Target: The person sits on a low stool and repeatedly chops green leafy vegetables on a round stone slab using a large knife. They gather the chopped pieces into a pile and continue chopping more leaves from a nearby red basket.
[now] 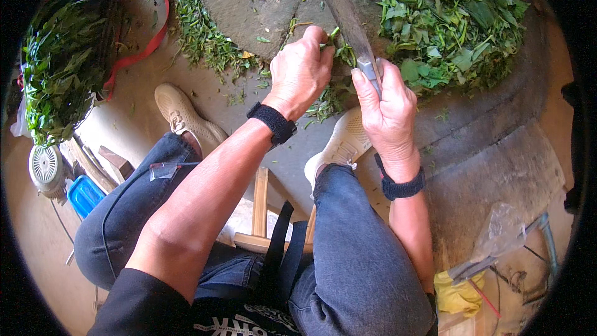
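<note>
My left hand (303, 70) is closed around some green plant stems (335, 32), whose ends stick out past its fingers, over a round chopping block (252, 4). In my right hand (389, 102) is the handle of a large knife (343, 4), its long, worn blade slanting up and left over the block to the picture's top edge. A few cut stem pieces lie by the blade near my right thumb. Chopped green leaves (457, 28) are heaped at the right of the block. More small cuttings (196, 32) lie along its left side.
At the upper left, a basket of leafy greens (60, 60) has a red strap (158, 28). Below it are a motor-like housing with a vented cover (45, 168), wood pieces and a blue plastic container (85, 196). Flat boards (494, 186), clear plastic and a yellow bag (459, 295) lie at right.
</note>
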Demonstrator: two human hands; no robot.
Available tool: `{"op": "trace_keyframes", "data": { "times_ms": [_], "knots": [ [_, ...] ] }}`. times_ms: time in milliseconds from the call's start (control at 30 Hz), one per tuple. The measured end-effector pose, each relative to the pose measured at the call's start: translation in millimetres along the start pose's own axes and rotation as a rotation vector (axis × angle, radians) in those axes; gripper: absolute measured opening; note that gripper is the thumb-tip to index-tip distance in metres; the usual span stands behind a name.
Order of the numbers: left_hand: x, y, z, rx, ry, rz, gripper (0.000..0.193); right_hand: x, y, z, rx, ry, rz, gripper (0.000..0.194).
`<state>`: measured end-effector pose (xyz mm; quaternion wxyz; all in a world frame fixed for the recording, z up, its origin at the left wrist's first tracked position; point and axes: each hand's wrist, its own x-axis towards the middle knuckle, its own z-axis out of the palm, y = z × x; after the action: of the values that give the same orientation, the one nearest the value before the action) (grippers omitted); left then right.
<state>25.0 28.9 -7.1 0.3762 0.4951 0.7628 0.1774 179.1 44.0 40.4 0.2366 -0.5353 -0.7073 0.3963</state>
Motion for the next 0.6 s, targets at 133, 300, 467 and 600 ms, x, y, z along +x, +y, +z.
{"op": "trace_keyframes", "data": {
  "times_ms": [133,300,467,600],
  "knots": [
    [0,-1,2,-0.002,0.014,0.046,0.017,0,7,4,-0.008,0.016,-0.025,0.025],
    [1,-1,-2,0.037,-0.001,0.081,0.016,15,17,10,-0.221,-0.070,0.119,0.024],
    [0,-7,-1,0.070,0.009,0.135,0.015,20,10,-4,-0.057,0.026,0.010,0.020],
    [-3,-12,2,0.032,0.040,0.193,0.016,18,7,-4,-0.019,0.050,-0.030,0.017]
  ]
}}
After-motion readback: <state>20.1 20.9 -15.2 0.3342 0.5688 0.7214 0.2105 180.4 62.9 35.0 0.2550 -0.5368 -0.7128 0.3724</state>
